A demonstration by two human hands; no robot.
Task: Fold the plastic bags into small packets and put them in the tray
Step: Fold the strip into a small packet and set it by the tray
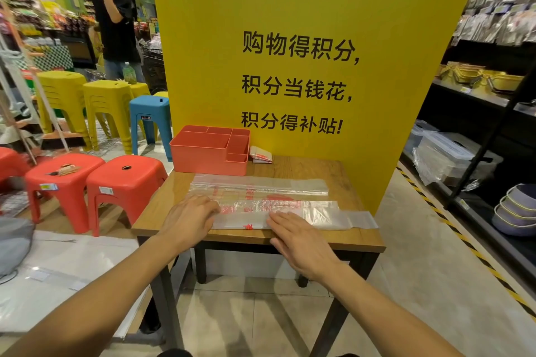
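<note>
a: where do we have the plastic bag point(319, 213)?
b: folded into a long strip near the table point(319, 171)'s front edge; our left hand point(188, 219) and right hand point(298, 238) press flat on it, fingers extended, pinching nothing; the tray point(208, 159) stands at the back left corner.

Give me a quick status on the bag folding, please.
Left hand, right hand flat, pressing folded bag strip. Second bag flat behind. One packet beside tray, path clear.
</note>
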